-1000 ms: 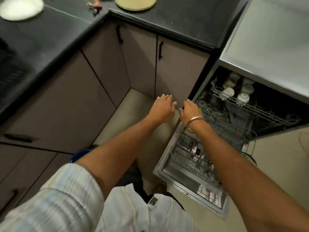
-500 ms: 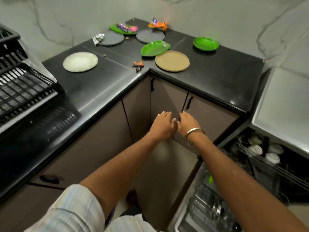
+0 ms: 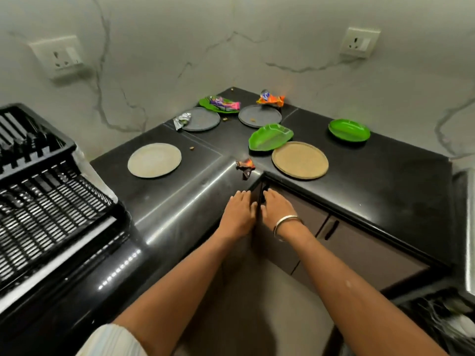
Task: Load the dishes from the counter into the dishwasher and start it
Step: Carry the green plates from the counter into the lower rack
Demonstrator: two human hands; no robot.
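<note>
The dishes are all up on the black counter (image 3: 385, 176) now, and I can see them well; a second ago I was looking down at the dishwasher (image 3: 442, 319), and now my head has come up, so the plates fill the middle of my view and the dishwasher is only a dark corner at the bottom right, with its rack just showing; I think this means I am done with the last load and am about to pick the next dish.

The brown plate (image 3: 300, 160) is the nearest one, flat and round, just past the counter edge; a green leaf-shaped plate (image 3: 270, 137) touches its far side, or lies a bit over it; a green oval dish (image 3: 349, 130) sits well apart to the right; a pale plate (image 3: 154, 160) lies to the left; two grey plates (image 3: 259, 115) sit at the back, and one more green plate hides under a sweet wrapper (image 3: 225, 103); more wrappers and crumbs lie about.

My left hand (image 3: 237, 214) and my right hand (image 3: 277, 210) are side by side in front of the counter corner, fingers straight and loose, holding nothing; they have stayed close together as I rose; a bangle (image 3: 285, 222) is on my right wrist.

A black dish rack (image 3: 38, 188) stands at the left.
</note>
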